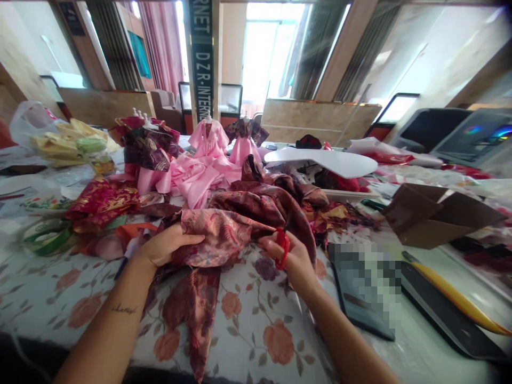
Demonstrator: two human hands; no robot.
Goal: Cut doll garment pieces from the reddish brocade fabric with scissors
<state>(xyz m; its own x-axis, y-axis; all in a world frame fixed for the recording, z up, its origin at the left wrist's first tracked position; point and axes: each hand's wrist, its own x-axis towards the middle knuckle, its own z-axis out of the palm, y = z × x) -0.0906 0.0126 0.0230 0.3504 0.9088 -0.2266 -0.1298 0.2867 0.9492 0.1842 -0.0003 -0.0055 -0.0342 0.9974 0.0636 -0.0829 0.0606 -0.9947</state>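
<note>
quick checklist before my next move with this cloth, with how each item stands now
1. Left hand gripping the patterned cloth: ok, thumb on top of the fabric.
2. Right hand on the red-handled scissors: ok, held at the handles.
3. Blades clear of unwanted folds: cannot tell, they are largely obscured.
4. Cloth lying flat: not ok, it is bunched and folded.
5. Cardboard box clear of the right hand: ok, it stands apart, further right.
</note>
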